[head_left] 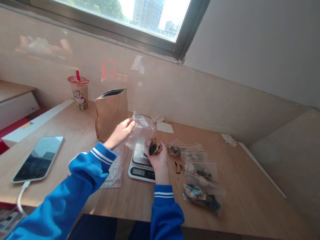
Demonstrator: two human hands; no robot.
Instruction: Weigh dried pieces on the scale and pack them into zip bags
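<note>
My left hand (122, 131) pinches the edge of a clear plastic bag (142, 131), holding it up over a small kitchen scale (142, 174). Curled dried mushroom pieces (155, 148), dark and tan, sit in the fingers of my right hand (158, 160) at the bag's lower right side. Whether those pieces are inside the bag or just against it, I cannot tell. Part of the scale's plate is hidden by the bag and hand. Flat clear zip bags (115, 173) lie left of the scale.
Filled zip bags (203, 195) lie in a row at the right, near a loose mushroom piece (177, 167). A brown paper bag (111, 113) stands behind my left hand. Farther left are a drink cup (79, 94) and a phone (40, 158) on a cable.
</note>
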